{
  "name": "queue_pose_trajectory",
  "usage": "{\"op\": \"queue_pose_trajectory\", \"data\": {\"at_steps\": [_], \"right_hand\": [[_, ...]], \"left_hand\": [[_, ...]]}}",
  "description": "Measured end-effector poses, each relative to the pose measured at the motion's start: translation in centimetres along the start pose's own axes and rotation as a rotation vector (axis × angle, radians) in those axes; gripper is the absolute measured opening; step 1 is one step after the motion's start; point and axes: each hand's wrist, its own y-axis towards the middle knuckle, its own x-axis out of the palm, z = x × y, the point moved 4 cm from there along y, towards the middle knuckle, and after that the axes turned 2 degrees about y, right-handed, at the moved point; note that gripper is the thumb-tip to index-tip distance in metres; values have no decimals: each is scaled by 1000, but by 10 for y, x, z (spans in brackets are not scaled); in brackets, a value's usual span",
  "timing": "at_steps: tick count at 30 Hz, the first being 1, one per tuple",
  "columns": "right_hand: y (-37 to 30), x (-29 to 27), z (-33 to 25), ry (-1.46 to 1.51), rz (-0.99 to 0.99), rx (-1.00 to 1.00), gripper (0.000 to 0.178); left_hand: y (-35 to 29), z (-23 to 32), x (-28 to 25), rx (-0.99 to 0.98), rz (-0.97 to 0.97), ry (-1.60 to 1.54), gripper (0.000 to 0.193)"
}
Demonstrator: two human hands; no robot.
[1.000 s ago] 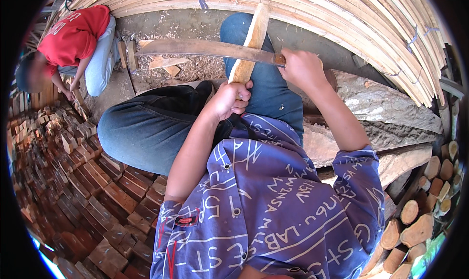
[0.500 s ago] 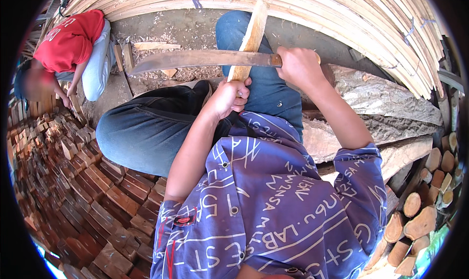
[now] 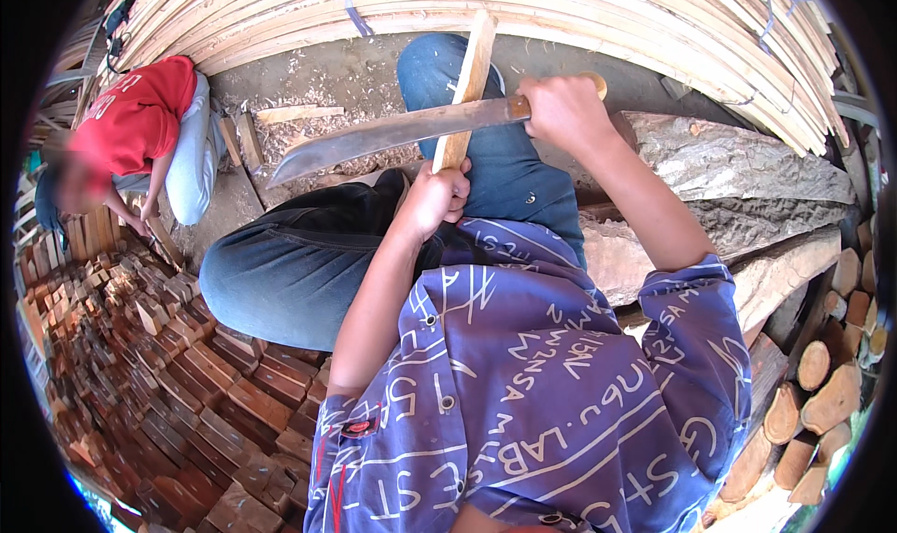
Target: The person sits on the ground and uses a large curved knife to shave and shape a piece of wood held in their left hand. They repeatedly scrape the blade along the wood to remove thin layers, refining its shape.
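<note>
My left hand (image 3: 439,197) is closed round the near end of a pale wooden stick (image 3: 475,61), which slants up and away over my bent knee. In my right hand (image 3: 568,113) is the wooden handle of a machete (image 3: 397,135). Its long, slightly curved blade points left and crosses over the stick a little beyond my left fist. The blade's tip (image 3: 280,173) hangs over the ground to the left. From this angle I cannot tell whether the blade touches the wood.
Long pale strips (image 3: 561,10) lie bundled along the far side. Reddish-brown blocks (image 3: 252,383) are stacked at left. Split logs (image 3: 747,155) lie at right, above a pile of cut branches (image 3: 832,397). A person in a red shirt (image 3: 131,113) crouches at far left. Shavings (image 3: 327,89) litter the ground.
The machete and my right hand have shifted slightly; the blade now slants more, its tip lower and nearer my left fist. The stick stays in my left hand. The whole view has shifted slightly.
</note>
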Motion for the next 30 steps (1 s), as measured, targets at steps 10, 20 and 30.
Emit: {"op": "queue_pose_trajectory", "data": {"at_steps": [10,20,30], "right_hand": [[-11,-7,2,76,14,84,15],[-7,2,141,181,114,706,26],[-63,40,21,862,132,613,32]], "left_hand": [[3,7,7,12,-77,-86,18],[-5,-3,-6,-19,-91,-134,20],[-1,6,4,-96,-211,-164,13]]}}
